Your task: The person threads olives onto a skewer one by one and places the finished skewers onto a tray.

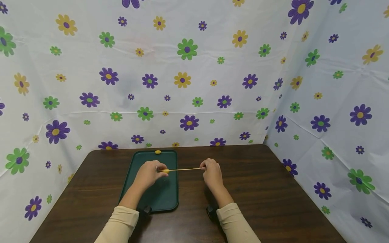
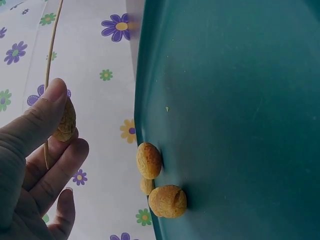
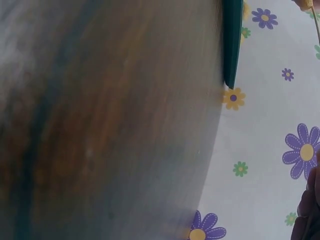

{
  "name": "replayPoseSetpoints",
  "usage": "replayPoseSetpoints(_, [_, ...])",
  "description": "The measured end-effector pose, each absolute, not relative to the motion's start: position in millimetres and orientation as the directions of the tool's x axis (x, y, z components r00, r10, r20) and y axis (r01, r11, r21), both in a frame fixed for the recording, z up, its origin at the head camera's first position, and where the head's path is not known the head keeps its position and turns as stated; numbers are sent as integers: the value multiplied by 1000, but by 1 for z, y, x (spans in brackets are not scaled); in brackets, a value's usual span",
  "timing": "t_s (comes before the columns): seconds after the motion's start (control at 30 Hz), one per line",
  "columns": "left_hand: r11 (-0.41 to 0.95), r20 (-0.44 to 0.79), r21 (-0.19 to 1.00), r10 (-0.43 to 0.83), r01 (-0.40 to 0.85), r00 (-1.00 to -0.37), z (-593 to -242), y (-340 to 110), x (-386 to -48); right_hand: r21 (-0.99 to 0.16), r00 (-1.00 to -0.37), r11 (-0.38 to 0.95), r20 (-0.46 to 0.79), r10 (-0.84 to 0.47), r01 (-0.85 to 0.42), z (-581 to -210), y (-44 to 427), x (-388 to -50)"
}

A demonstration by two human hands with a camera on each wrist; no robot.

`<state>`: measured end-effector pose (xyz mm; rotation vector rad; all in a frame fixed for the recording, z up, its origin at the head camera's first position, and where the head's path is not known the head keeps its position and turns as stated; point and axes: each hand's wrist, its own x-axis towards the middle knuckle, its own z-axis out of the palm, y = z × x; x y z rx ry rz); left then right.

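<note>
My left hand (image 1: 149, 172) pinches a small wrinkled golden-brown oval piece (image 2: 66, 120) between thumb and fingers, above the green tray (image 1: 165, 199). A thin wooden skewer (image 1: 186, 169) runs level from there to my right hand (image 1: 212, 173), whose fingertips pinch its other end over the table. In the left wrist view the skewer's near tip shows below the thumb; whether it goes through the piece or beside it, I cannot tell. The right wrist view catches only part of the right hand (image 3: 307, 207) at its edge.
By the tray's far rim lie a wrinkled oval piece (image 2: 149, 160), a rounder one (image 2: 168, 201) and a third, partly hidden piece (image 2: 146, 185). Dark wooden table (image 1: 258, 195) extends to the right. A flower-patterned sheet (image 1: 206, 84) hangs behind and along the sides.
</note>
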<state>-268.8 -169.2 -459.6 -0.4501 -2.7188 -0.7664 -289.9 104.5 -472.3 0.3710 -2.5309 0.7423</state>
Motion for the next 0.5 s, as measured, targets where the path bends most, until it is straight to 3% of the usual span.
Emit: replayPoseSetpoints(0.5, [811, 357, 446, 228, 380, -906, -459, -171, -270, -425, -854, 823, 503, -131, -376, -471, 101, -288])
